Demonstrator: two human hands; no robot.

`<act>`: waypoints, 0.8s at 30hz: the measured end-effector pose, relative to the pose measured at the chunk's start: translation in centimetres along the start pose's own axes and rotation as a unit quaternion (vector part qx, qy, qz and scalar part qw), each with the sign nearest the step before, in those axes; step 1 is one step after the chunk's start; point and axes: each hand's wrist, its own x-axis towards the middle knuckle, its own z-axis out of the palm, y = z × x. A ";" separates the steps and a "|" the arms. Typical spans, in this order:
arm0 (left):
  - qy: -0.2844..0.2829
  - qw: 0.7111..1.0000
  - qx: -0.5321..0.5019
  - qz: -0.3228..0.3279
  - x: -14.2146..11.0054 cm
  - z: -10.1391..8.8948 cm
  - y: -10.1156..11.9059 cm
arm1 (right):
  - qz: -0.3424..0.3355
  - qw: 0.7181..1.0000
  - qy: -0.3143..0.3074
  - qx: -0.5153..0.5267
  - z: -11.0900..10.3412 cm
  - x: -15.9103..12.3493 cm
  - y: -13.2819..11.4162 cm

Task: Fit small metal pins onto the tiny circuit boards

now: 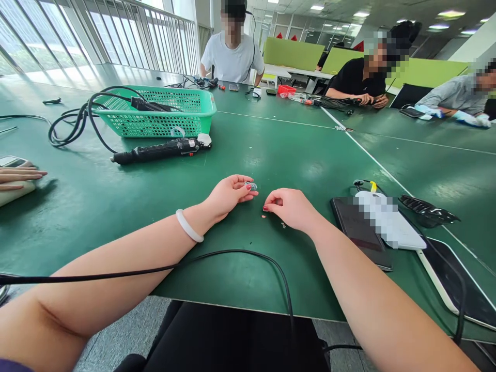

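My left hand (230, 195) is closed over the green table, holding a small grey-blue piece (251, 186) between thumb and fingers. The piece is too small to name. Just to the right, my right hand (289, 207) is pinched low over the tabletop; whatever its fingertips hold, if anything, is hidden. Below those fingertips lies a tiny pinkish bit (264, 216), and small metallic bits (283, 225) rest under the palm side. A white band circles my left wrist.
A green basket (155, 124) with cables and a black electric screwdriver (158, 151) lie ahead on the left. On the right are a dark wallet-like case (358, 232), a white device (393, 219) and a tablet (461, 279). A black cable (232, 252) crosses my left forearm. Several people sit around.
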 end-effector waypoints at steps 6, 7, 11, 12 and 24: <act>-0.053 0.998 0.011 0.032 -0.4 0.4 0.1 | -0.155 0.956 0.247 -0.014 -0.2 -0.7 -1.2; -0.062 0.997 0.009 0.044 -0.5 0.4 0.2 | -0.168 0.950 0.263 -0.029 -0.1 -0.8 -1.4; -0.078 0.994 -0.007 0.080 -0.5 0.4 0.2 | -0.171 0.945 0.266 -0.080 0.4 -0.8 -1.3; -0.084 0.993 -0.011 0.084 -0.5 0.3 0.2 | -0.169 0.947 0.258 -0.091 0.5 -0.7 -1.2; -0.083 0.990 -0.006 0.115 -0.2 0.1 0.1 | -0.249 0.901 0.269 -0.231 1.0 -0.3 -0.6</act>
